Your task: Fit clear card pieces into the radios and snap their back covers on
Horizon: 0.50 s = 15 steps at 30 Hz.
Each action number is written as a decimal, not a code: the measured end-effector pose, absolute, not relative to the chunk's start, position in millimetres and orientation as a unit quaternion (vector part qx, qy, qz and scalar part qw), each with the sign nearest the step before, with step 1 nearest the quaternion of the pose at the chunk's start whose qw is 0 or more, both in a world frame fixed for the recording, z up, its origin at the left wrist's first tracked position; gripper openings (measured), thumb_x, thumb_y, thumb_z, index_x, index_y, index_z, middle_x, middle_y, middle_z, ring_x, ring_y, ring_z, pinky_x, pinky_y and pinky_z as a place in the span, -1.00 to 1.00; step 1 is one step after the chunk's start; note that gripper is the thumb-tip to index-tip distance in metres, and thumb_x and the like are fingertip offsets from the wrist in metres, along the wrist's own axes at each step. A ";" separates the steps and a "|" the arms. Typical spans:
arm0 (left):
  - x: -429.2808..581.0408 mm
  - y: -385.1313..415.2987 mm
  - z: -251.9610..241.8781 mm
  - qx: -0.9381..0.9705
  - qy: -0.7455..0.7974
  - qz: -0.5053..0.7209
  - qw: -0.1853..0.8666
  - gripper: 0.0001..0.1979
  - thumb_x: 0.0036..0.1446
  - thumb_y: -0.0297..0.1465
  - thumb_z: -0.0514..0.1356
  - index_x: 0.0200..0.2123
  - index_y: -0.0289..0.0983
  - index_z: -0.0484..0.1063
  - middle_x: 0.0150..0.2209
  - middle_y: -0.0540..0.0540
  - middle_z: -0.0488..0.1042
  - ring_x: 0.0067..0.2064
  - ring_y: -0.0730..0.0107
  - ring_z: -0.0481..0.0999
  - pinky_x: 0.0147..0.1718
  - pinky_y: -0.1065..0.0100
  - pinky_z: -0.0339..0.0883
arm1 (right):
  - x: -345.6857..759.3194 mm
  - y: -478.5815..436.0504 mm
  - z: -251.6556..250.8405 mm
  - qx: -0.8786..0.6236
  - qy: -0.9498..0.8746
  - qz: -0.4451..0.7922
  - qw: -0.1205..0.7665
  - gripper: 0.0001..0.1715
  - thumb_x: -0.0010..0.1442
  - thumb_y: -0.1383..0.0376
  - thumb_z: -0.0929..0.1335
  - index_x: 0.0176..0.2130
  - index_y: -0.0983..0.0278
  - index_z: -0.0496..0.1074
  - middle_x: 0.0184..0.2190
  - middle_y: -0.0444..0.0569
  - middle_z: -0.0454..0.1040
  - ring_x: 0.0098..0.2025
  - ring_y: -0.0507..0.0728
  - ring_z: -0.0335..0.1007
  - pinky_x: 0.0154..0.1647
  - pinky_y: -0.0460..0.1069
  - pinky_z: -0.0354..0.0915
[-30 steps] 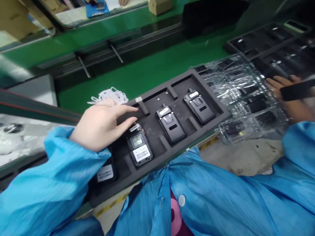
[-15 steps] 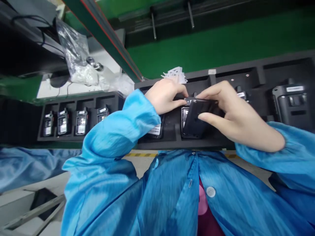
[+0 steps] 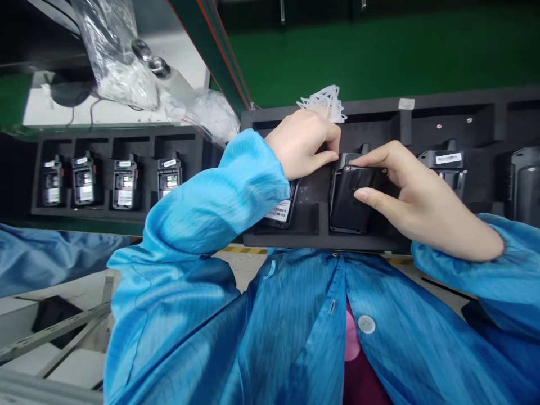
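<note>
A black handheld device [image 3: 337, 197] lies in a foam compartment in front of me, with a black back cover [image 3: 352, 199] over most of its back. My right hand [image 3: 405, 185] is closed on this cover, fingers at its upper edge and thumb on its face. My left hand [image 3: 306, 140] pinches at the device's upper left corner; its fingertips are partly hidden. Under my left sleeve, another device [image 3: 280, 212] with a barcode label shows only in part. To the right of my right hand sits a device with a white label [image 3: 448, 159], partly covered by that hand.
The black foam tray [image 3: 291, 239] has several compartments. A second tray [image 3: 97, 216] at left holds several open-backed devices. White plastic pieces [image 3: 327, 104] lie behind my left hand. A plastic bag [image 3: 122, 73] and a green post [image 3: 219, 50] stand at back left.
The back cover has come down flatter over the device, hiding the pale label inside. My view has shifted, so the trays appear moved. My left fingers remain near the device's top.
</note>
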State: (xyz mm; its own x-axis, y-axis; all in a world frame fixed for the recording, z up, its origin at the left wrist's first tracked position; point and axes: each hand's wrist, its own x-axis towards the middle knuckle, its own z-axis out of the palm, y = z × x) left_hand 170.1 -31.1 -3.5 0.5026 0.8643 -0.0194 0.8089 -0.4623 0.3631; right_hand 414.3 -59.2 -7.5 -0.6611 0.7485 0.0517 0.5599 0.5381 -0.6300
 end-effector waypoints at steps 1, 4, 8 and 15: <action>169.5 -31.6 -4.2 0.850 0.493 0.087 0.163 -0.79 0.30 -0.31 0.18 -0.15 -0.15 0.63 -0.18 -0.07 0.66 -0.03 0.19 0.59 0.04 0.18 0.38 | 413.9 -60.5 -7.7 -0.374 -0.870 0.279 0.157 -0.61 0.36 0.13 0.33 0.14 0.15 0.32 0.01 0.01 0.44 -0.06 0.25 0.43 0.01 0.21 0.38; 168.3 -33.0 -5.5 0.850 0.493 0.089 0.162 -0.78 0.31 -0.31 0.18 -0.14 -0.17 0.63 -0.18 -0.05 0.66 0.00 0.22 0.59 0.06 0.23 0.37 | 413.9 -64.4 -11.1 -0.371 -0.890 0.216 0.152 -0.56 0.40 0.12 0.29 0.20 0.16 0.31 0.05 0.10 0.41 0.05 0.33 0.38 0.08 0.28 0.33; 169.5 -34.0 -4.5 0.850 0.496 0.077 0.160 -0.81 0.31 -0.34 0.22 -0.13 -0.21 0.64 -0.15 -0.07 0.65 -0.01 0.19 0.60 0.03 0.22 0.37 | 413.5 -72.1 -20.6 -0.386 -0.906 0.104 0.137 -0.46 0.39 0.12 0.29 0.26 0.27 0.34 0.10 0.24 0.32 0.12 0.41 0.29 0.07 0.31 0.31; 172.1 -38.1 4.9 0.843 0.510 0.054 0.163 -0.78 0.33 -0.38 0.22 -0.03 -0.26 0.61 -0.12 -0.13 0.64 -0.03 0.17 0.58 0.05 0.16 0.38 | 405.4 -94.7 -29.5 -0.348 -0.921 -0.110 0.136 -0.44 0.41 0.27 0.28 0.32 0.39 0.32 0.13 0.16 0.46 0.19 0.35 0.27 0.28 0.32 0.15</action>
State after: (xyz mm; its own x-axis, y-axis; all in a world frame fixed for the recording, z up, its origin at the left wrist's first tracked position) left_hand 172.1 -38.1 4.9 0.4741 0.8772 -0.0761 0.8422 -0.4267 0.3295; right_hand 405.4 -94.7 -29.5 -0.7208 0.6109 0.3275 0.6708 0.7337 0.1078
